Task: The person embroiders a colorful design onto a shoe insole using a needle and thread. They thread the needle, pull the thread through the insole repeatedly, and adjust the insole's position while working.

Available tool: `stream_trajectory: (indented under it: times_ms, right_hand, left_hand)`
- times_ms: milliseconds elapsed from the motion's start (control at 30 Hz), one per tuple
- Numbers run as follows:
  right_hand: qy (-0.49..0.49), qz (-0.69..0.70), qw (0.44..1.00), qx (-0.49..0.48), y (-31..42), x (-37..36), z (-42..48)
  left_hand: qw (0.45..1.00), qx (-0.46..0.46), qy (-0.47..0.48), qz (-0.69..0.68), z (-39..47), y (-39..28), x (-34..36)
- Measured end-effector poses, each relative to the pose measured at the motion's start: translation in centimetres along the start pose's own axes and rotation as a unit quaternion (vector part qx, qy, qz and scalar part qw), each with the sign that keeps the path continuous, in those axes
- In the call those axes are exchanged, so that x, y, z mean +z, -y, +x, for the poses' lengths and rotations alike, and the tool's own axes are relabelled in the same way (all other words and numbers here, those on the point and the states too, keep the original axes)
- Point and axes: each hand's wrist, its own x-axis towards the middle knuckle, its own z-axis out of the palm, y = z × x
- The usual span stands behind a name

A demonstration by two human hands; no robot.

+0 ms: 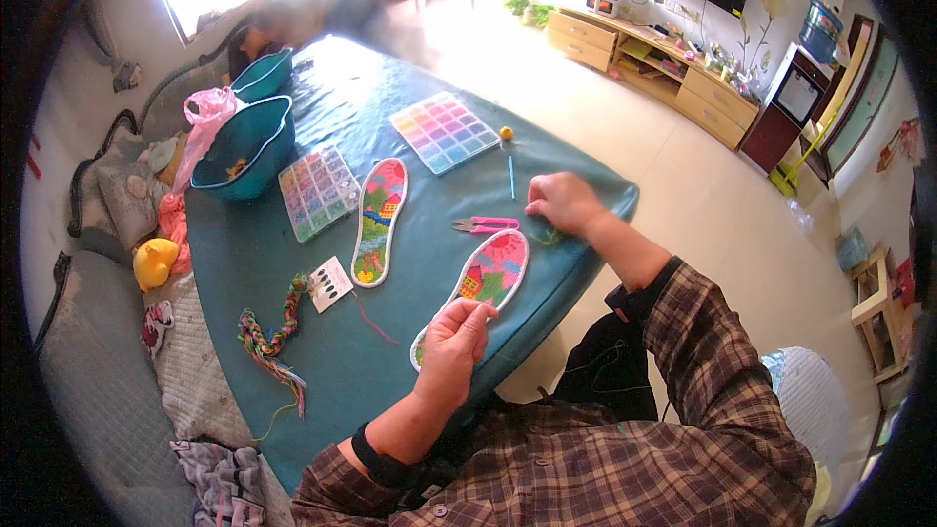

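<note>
My left hand (455, 340) is pinched with its fingertips over an embroidered insole (505, 260), hiding its middle; whether something fine is between them cannot be told. My right hand (560, 203) has its fingers closed together just above a small tangle of green thread (547, 236); what it holds is too small to tell. Pink-handled thread snips (494, 225) lie at the insole's top end. A thin blue stick (512, 177) lies beyond them. A second embroidered insole (379, 223) lies to the left, near a needle card (330, 284) and a braided bundle of coloured threads (272, 340).
Two compartment boxes (445, 133) (319, 192) of coloured contents stand on the green-covered table (351, 380). Teal bins (245, 150) and a pink plastic bag (208, 117) are at its left edge. A small yellow object (506, 133) sits near the far edge. A sofa (110, 351) runs along the left.
</note>
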Motion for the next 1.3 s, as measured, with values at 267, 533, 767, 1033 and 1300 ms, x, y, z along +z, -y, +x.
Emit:
stream_trajectory:
  times_ms: [267,533,767,1033,1300]
  right_hand:
    - [-0.064,-0.002,0.996,-0.063,0.5,0.3,-0.1]
    - [0.073,-0.099,0.991,-0.057,6.2,0.5,0.4]
    - [0.112,-0.187,0.970,-0.111,7.2,1.1,1.6]
    - [-0.038,0.023,0.996,-0.075,7.2,0.7,0.6]
    - [0.152,0.531,0.834,-0.016,8.8,0.3,-8.8]
  left_hand:
    - [1.000,-0.006,-0.002,-0.005,0.2,0.1,-0.1]
    - [1.000,0.000,0.003,0.003,0.3,0.3,-0.3]
    - [1.000,-0.001,0.007,-0.020,0.6,0.3,-0.3]
    - [0.998,0.002,0.002,-0.067,0.8,0.3,-0.7]
    - [0.996,0.078,-0.037,0.010,1.3,0.4,-0.9]
